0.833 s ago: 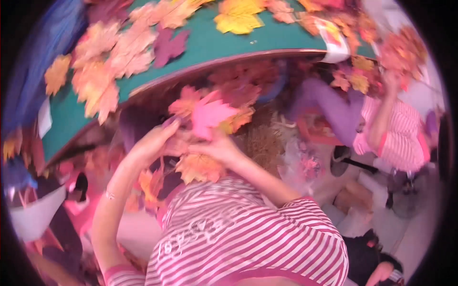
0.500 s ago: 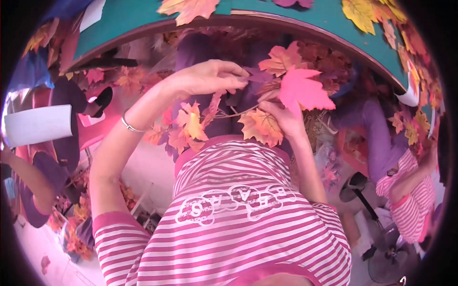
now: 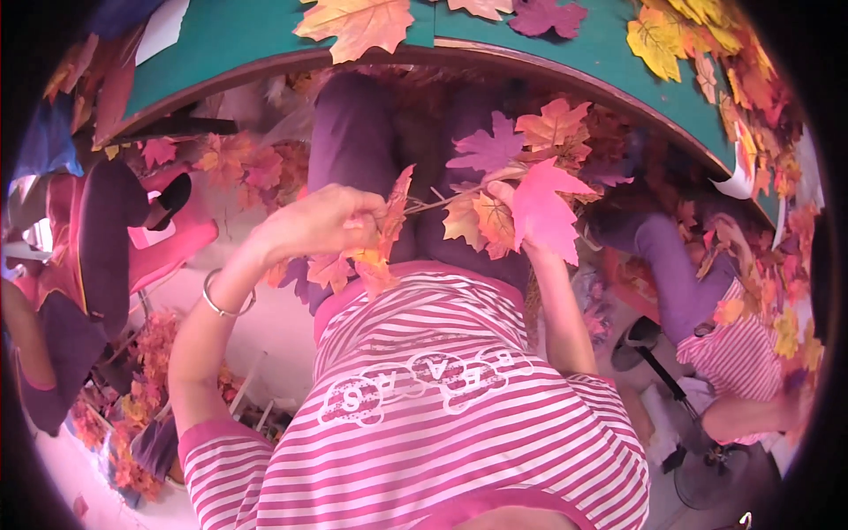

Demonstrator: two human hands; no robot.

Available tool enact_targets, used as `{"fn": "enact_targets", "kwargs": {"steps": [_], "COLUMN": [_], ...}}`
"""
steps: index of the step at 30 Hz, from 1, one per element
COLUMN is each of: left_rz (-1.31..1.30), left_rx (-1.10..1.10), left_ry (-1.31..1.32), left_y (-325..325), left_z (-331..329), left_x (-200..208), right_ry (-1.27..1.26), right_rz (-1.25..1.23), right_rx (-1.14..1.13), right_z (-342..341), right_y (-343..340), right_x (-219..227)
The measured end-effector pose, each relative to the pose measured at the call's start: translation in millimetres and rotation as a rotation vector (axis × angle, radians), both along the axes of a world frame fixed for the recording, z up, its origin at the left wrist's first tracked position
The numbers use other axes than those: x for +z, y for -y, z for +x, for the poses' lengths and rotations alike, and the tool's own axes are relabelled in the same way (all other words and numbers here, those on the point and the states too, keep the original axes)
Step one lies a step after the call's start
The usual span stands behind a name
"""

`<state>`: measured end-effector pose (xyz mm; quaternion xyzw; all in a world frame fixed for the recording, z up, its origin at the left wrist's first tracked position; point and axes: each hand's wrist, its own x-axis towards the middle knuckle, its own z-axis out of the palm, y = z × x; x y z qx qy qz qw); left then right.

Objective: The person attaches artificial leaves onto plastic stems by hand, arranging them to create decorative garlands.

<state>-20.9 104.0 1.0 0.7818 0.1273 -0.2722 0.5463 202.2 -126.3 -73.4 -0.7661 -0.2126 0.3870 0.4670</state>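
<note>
A garland of artificial maple leaves [image 3: 433, 205], on a thin brown stem, stretches across my lap between both hands. My left hand [image 3: 340, 219], with a silver bangle at the wrist, has its fingers curled closed at the garland's left part, beside an upright orange-red leaf [image 3: 395, 212]. Orange and yellow leaves hang below that hand. My right hand [image 3: 523, 216] grips the stem at the other end, partly covered by a large pink leaf [image 3: 548, 205]. Above it a purple leaf [image 3: 490, 144] and an orange leaf [image 3: 553, 124] spread outward.
Ahead stands a green-topped table [image 3: 512, 35] with a curved-looking edge and loose leaves on it. Another person in a striped shirt [image 3: 733, 349] sits at the right, a person's dark trouser leg [image 3: 113, 230] shows at the left. Leaf heaps [image 3: 141, 397] and a black fan [image 3: 724, 473] stand on the floor.
My left hand has moved down and left, away from the purple leaf to the orange-red leaf. The purple leaf now spreads free near my right hand, which still holds the garland.
</note>
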Motion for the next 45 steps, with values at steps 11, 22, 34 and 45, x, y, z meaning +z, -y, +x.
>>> {"fn": "enact_targets", "kwargs": {"steps": [11, 22, 34, 45], "left_rz": [0.042, 0.17, 0.115, 0.27], "left_rx": [0.128, 0.08, -0.336, -0.217], "left_ry": [0.005, 0.235, 0.115, 0.142], "left_y": [3.2, -18.1, -20.3, -37.0], "left_z": [-1.4, 39.8, 56.9, 93.7], "left_x": [0.8, -26.8, -50.0, -33.2], "right_ry": [-0.166, 0.055, 0.023, 0.562], "right_rz": [0.296, 0.125, 0.209, -0.085], "right_rx": [0.026, 0.057, 0.07, 0.047], "right_z": [4.3, 22.7, 29.3, -39.9], "right_y": [4.7, 18.4, -10.4, -6.1], "right_x": [-19.5, -53.4, -55.5, 36.6]}}
